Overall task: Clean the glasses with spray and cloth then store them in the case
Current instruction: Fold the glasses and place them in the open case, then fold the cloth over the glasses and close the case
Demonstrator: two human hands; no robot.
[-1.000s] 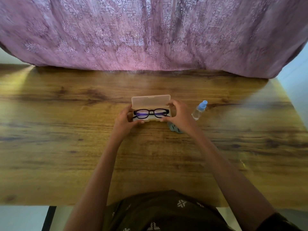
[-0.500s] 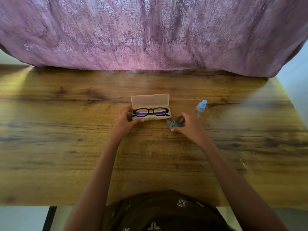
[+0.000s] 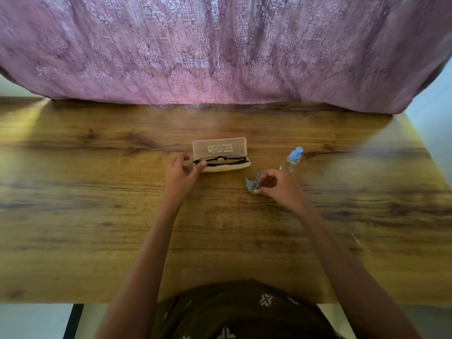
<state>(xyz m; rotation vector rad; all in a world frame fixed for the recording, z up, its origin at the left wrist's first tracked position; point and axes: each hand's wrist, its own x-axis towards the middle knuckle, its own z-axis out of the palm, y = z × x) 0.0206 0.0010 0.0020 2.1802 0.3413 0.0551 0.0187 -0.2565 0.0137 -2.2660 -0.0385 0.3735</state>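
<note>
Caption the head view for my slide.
Glasses lie in the open case, left hand gripping its end; right hand pinches the grey cloth beside the spray bottle.

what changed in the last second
The right hand left the case, moved right and nearer the person, and now pinches the grey cloth. The glasses have settled flatter into the case. The left hand still holds the case's left end; the spray bottle hasn't moved.

Printed logo and lines on case lid (image 3: 219, 149), reversed, too blurred to read
</note>
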